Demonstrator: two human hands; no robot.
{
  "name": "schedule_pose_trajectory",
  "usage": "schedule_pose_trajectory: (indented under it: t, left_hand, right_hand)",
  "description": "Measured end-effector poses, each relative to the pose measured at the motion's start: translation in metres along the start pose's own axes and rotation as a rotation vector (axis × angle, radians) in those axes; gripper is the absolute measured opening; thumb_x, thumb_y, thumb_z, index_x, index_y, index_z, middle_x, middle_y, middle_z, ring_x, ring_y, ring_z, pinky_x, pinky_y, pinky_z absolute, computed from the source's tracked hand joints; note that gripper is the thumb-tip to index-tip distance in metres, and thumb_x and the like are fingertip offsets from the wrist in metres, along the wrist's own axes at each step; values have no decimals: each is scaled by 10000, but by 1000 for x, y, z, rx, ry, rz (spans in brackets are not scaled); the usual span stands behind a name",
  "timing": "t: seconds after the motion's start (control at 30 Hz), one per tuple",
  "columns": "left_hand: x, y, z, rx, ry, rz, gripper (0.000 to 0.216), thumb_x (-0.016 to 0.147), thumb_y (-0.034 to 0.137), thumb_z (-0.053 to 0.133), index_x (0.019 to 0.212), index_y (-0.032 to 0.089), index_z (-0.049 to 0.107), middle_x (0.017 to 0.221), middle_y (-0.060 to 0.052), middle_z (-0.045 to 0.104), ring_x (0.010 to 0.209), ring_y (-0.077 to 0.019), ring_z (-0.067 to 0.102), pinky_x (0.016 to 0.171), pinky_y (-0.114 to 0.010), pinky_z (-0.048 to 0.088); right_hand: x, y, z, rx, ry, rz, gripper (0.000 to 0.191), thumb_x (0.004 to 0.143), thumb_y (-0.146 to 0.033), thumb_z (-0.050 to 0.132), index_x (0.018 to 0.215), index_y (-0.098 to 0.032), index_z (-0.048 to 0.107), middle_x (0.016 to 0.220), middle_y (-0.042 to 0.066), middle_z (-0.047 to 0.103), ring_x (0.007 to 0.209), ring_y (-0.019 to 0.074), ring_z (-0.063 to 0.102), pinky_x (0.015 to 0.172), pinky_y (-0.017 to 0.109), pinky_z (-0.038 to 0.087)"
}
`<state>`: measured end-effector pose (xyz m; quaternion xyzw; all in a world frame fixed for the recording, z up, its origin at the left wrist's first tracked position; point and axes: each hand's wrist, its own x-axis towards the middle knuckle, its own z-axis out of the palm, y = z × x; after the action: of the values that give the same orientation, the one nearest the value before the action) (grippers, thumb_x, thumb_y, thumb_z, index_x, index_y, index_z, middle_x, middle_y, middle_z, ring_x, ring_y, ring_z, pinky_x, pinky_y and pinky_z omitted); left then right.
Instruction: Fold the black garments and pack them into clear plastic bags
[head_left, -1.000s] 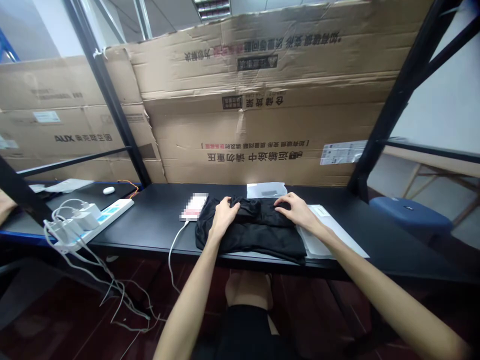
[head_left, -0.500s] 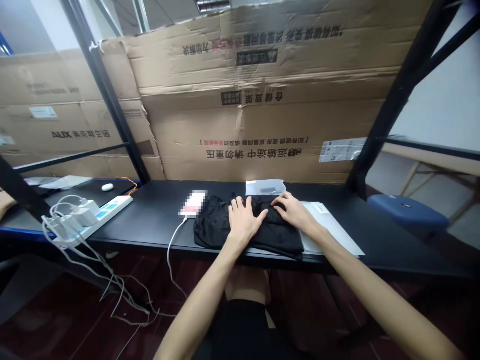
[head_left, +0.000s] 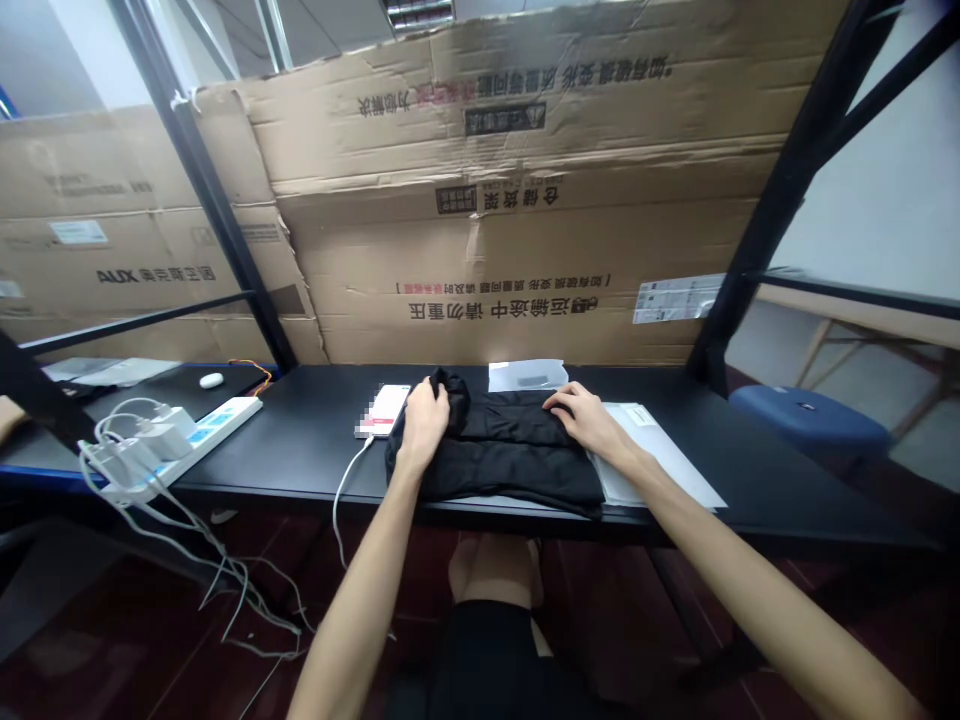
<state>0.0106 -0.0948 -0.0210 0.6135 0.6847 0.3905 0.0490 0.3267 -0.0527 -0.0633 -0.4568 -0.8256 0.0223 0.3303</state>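
- Far out to the left of the left hand, another person's forearm [head_left: 9, 412] pokes in at the frame edge, with a white computer mouse [head_left: 211, 380] on the black desk [head_left: 757, 480] nearer the hand
- Closer in, a white power strip [head_left: 221, 432] lies at an angle with white chargers [head_left: 169, 432] plugged in, their cables trailing over the desk edge
- Right beside the left hand, a flat device [head_left: 382, 410], too blurred to name, sits with a white cable [head_left: 343, 495] dropping off the desk
- The left hand [head_left: 422, 425] is clenched, fingers pinching a raised fold of the black garment [head_left: 495, 462] at its near-left corner
- Between the hands lies that garment, folded flat on the desk, one bunched peak rising right at the left hand's fingers
- Just beyond it, ahead of both hands, sits a clear packet [head_left: 527, 375]
- The right hand [head_left: 589, 417] isn't gripping: it's open, pressing down on the garment's right side
- Under and past that hand, a pale sheet [head_left: 656, 455] pokes out from below the garment, and well off to the right stands a blue stool [head_left: 806, 418]
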Motion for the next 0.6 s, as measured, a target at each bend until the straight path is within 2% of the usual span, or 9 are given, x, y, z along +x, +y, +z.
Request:
schedule_pose_trajectory:
  t: [0.17,0.27,0.4,0.47,0.6]
  left_hand:
    - [-2,-27,-14,102,26,-12,287,1061,200,442,1197,154,690,1169,-171,754,1160,-303,713,1013,-404,544]
    - [-11,-32,-14,235,70,-2,328,1015,197,510,1291,153,682,1285,-195,703,1259,-350,649,1072,-460,520]
    - [-13,-33,-13,375,149,63,492,932,124,571,1417,152,644,1429,-221,619,1342,-426,542,1117,-551,465]
    - [-8,-33,-14,363,111,127,483,951,116,543,1414,187,658,1453,-187,623,1355,-402,531,1144,-553,432]
    - [5,-35,-16,337,-79,199,342,1045,274,511,1318,244,715,1391,-143,693,1330,-363,563,1170,-572,377]
  right_hand:
    - [1,1,0,10,21,1,240,1012,-236,532,1042,-265,769,1133,93,688,1088,277,686,1033,471,531]
    - [0,-2,0,-7,12,8,232,1019,-256,527,1059,-260,755,1148,102,685,1127,285,677,1033,483,518]
    - [-2,-5,-3,-98,26,51,227,1020,-305,543,1141,-259,730,1212,123,682,1138,308,666,1007,524,485]
    - [-3,-6,-6,-135,45,67,243,1021,-335,543,1156,-253,727,1207,130,679,1108,311,666,986,519,474]
    - [-2,-4,-11,-142,67,106,255,1002,-387,566,1108,-241,745,1118,115,698,1002,295,667,961,497,458]
